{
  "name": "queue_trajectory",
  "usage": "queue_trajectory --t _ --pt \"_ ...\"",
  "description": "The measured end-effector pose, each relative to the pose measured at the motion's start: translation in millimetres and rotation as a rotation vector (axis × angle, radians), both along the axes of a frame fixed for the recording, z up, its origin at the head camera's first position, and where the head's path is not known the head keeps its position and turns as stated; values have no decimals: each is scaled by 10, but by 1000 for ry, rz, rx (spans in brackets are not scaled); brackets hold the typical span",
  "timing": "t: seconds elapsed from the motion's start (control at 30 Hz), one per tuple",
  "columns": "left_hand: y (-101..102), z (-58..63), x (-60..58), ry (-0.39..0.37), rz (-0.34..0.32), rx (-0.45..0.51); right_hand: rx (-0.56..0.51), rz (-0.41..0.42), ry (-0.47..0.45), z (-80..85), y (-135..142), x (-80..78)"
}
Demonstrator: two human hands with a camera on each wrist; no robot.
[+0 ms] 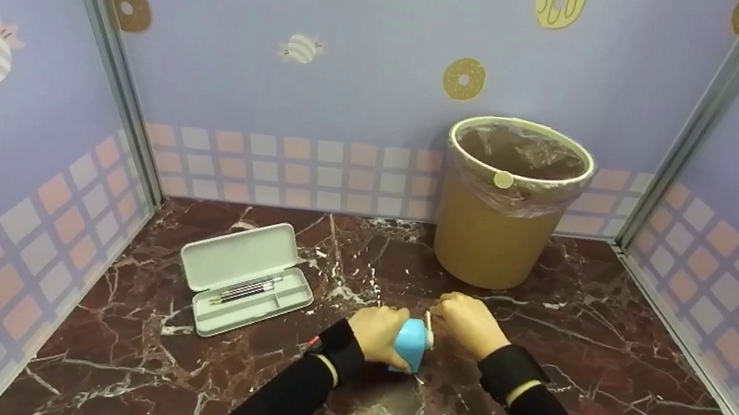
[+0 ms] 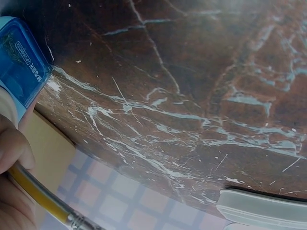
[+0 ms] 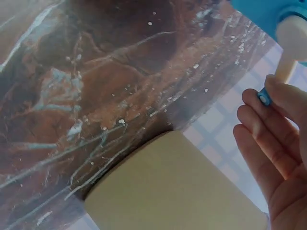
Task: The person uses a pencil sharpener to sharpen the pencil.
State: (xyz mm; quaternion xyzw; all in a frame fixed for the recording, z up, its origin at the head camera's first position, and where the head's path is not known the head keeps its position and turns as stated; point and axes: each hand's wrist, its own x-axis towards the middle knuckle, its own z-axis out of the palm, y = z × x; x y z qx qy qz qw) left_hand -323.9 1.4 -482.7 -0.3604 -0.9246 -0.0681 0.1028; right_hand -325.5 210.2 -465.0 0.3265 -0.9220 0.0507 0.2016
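A blue crank pencil sharpener [image 1: 409, 345] stands on the marble tabletop, its clear shavings drawer [image 2: 21, 62] showing in the left wrist view. My left hand [image 1: 377, 333] grips its body from the left. A yellow pencil [image 2: 41, 196] with a metal ferrule runs back past the left fingers, its front end hidden by the hand. My right hand [image 1: 469, 323] is at the sharpener's right side. In the right wrist view its thumb and index finger pinch the small blue knob [image 3: 264, 97] at the end of the white crank arm [image 3: 286, 67], other fingers loosely bent.
An open pale grey pencil case [image 1: 251, 314] lies to the left, holding several slim pens or pencils [image 1: 246, 289]. Behind my right hand stands a tan waste bin [image 1: 492, 244] lined with clear plastic. Patterned walls enclose the tabletop [image 1: 121, 346] at the back and sides.
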Motion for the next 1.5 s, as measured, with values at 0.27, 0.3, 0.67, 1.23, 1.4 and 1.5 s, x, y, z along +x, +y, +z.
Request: queue_trajectory --t 0.27,0.3,0.67,1.23,1.4,1.5 --pt "35 8 5 -29 0 16 57 24 -57 -189 33 11" --pt "38 9 3 -27 2 18 57 28 -52 -202 40 15" --pt "35 15 9 -40 20 22 70 50 -78 -315 86 144" --pt "21 -14 45 -60 49 45 86 173 28 -357 93 380" --pt "13 -18 46 -72 51 40 94 189 -3 -335 101 450" --pt "-4 -17 34 -65 60 44 105 202 -23 -294 95 480"
